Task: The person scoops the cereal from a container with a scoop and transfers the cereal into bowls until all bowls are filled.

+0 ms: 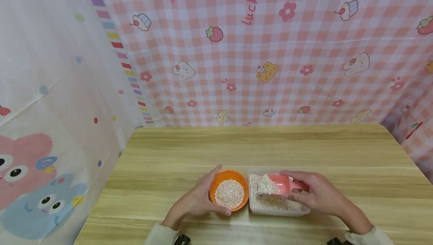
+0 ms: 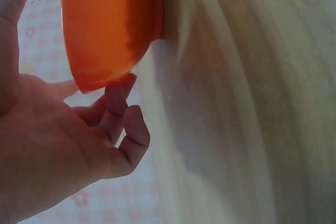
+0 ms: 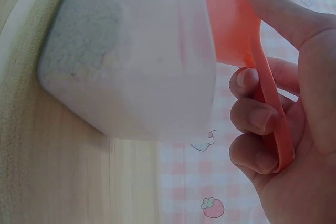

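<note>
My left hand (image 1: pixel 199 197) holds an orange bowl (image 1: pixel 247 196) from its left side, thumb at the near rim and fingers round the far side. Pale flakes, like oats, lie in the bowl. The left wrist view shows curled fingertips (image 2: pixel 116 95) against the bowl's wall (image 2: pixel 105 30). My right hand (image 1: pixel 319 192) grips the handle of a pink scoop (image 1: pixel 280 182); in the right wrist view its fingers (image 3: pixel 257 119) wrap round that handle. The scoop carries a heap of flakes above a translucent rectangular tub (image 1: pixel 277 212), which also contains flakes.
Bowl and tub stand side by side on a wood-grain table (image 1: pixel 176 151), near its front edge. A pink checked cloth (image 1: pixel 236 57) hangs behind the table. At the left is a white printed curtain (image 1: pixel 67 87).
</note>
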### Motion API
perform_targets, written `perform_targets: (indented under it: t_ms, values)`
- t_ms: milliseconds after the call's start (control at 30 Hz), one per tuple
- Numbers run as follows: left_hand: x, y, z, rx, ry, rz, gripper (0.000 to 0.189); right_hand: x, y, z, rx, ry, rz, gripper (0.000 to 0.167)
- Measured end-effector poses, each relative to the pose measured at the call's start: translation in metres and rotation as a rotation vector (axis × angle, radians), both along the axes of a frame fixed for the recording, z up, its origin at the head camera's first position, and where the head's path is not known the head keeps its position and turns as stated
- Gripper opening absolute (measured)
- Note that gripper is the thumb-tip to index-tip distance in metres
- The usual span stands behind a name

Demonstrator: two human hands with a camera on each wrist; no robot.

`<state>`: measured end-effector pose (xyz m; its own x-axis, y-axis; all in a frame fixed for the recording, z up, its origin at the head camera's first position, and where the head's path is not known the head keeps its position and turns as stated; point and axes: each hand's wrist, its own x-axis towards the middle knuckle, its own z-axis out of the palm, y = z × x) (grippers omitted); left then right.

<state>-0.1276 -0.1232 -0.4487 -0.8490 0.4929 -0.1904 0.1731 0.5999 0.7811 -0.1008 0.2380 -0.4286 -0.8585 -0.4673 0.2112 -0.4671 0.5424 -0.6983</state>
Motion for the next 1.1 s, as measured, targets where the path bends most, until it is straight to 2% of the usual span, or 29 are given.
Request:
perform_targets:
  t_ms: [300,600,1100]
  values:
    - [-0.003,-0.001,-0.007,0.03,-0.052,-0.047,0.127,0.0,0.0,0.006,0.036,-0.003,-0.033,0.053]
    - [-0.004,0.001,-0.015,0.049,-0.102,-0.021,0.121,-0.001,0.0,0.007,0.001,0.05,-0.027,0.051]
    - [-0.005,0.003,-0.014,0.112,-0.166,0.019,0.117,-0.003,-0.004,0.017,0.011,0.054,-0.011,0.052]
